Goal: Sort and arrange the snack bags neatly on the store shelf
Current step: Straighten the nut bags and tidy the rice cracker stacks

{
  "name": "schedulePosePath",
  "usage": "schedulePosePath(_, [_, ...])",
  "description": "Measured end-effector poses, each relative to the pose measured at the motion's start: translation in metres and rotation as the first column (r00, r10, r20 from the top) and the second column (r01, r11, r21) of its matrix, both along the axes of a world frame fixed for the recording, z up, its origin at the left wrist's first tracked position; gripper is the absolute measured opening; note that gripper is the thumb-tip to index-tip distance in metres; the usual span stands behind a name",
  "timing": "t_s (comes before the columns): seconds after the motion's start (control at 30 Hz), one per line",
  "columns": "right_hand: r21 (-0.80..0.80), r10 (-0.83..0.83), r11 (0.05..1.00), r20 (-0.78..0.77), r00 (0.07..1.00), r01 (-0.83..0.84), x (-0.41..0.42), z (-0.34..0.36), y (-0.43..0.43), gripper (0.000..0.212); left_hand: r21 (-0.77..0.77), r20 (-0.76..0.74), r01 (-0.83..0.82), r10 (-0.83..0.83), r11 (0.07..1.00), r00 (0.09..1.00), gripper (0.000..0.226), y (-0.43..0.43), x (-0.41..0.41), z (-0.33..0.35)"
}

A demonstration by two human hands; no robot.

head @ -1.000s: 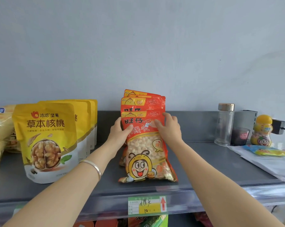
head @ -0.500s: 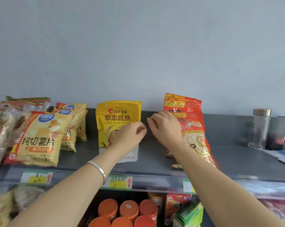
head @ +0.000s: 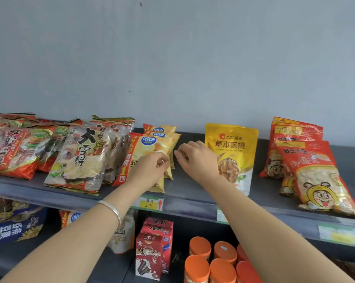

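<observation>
Between the chip bags (head: pixel 154 142) and the walnut pouch (head: pixel 231 146), the grip of the right hand (head: pixel 197 160) is loosely curled on nothing. The left hand (head: pixel 150 168) is curled over the front chip bag; whether its edge is pinched cannot be told. Straightening the chip row is judged the step in hand, and a two-sided hold is called for next. Yellow and glossy, the bags are leant in file on the shelf (head: pixel 188 188).

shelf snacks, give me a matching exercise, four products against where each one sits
1 rice cracker bags
2 walnut pouch
3 bee-mascot bags
4 orange-lidded jars

a lower shelf
b upper shelf, far right
c upper shelf, far left
d upright beside the right hand

Pairs: 1-c, 2-d, 3-b, 4-a
</observation>
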State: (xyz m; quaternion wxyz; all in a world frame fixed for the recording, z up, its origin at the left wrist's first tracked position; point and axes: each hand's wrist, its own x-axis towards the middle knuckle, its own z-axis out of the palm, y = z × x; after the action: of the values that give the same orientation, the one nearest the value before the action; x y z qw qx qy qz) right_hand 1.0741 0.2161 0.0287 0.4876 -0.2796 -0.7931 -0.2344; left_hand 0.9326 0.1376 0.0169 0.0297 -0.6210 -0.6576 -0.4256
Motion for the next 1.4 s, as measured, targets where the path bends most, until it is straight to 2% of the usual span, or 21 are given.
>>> schedulePosePath(0.13, [-0.065, 0.023, 0.998, -0.001, 1.0, -0.023, -0.03, 0.003, 0.012, 0.026, 0.049, 0.008, -0.012, 0.011, 0.999, 1.0, 0.019, 0.009, -0.03, 0.0])
schedulePosePath(0.4, [-0.278, 0.009, 0.96, -0.051, 0.999, -0.023, -0.088, 0.045, 0.077, 0.027, 0.131, -0.029, -0.031, 0.036, 0.991, 0.999, 0.022, 0.06, -0.088, 0.038])
schedulePosePath(0.57, [-0.459, 0.004, 0.888, -0.005, 1.0, -0.006, -0.117, 0.072, 0.122, 0.03, 0.134, -0.056, -0.032, 0.039, 0.99, 0.998, 0.019, 0.103, -0.119, 0.068])
schedulePosePath(0.73, [-0.609, -0.01, 0.79, 0.106, 0.994, 0.072, -0.149, 0.081, 0.166, 0.032, 0.028, 0.011, 0.012, -0.012, 1.0, 1.0, 0.021, 0.14, -0.152, 0.082])
schedulePosePath(0.87, [-0.636, -0.036, 0.755, 0.205, 0.978, 0.161, -0.164, 0.09, 0.197, 0.038, -0.077, 0.097, 0.073, -0.065, 0.994, 0.993, 0.036, 0.175, -0.178, 0.088])
schedulePosePath(1.03, [-0.656, -0.134, 0.681, 0.325, 0.936, 0.325, -0.172, 0.098, 0.223, 0.05, -0.209, 0.365, 0.186, -0.1, 0.96, 0.926, 0.065, 0.216, -0.19, 0.085])
schedulePosePath(1.1, [-0.668, -0.152, 0.649, 0.355, 0.922, 0.364, -0.172, 0.098, 0.229, 0.045, -0.267, 0.424, 0.22, -0.091, 0.938, 0.901, 0.07, 0.227, -0.188, 0.082])
schedulePosePath(1.2, [-0.672, -0.177, 0.627, 0.368, 0.913, 0.393, -0.173, 0.098, 0.231, 0.031, -0.308, 0.476, 0.342, -0.167, 0.888, 0.863, 0.074, 0.241, -0.187, 0.078])
schedulePosePath(1.4, [-0.634, -0.266, 0.674, 0.27, 0.925, 0.379, -0.159, 0.101, 0.237, 0.017, -0.257, 0.477, 0.436, -0.279, 0.863, 0.833, 0.072, 0.261, -0.18, 0.075])
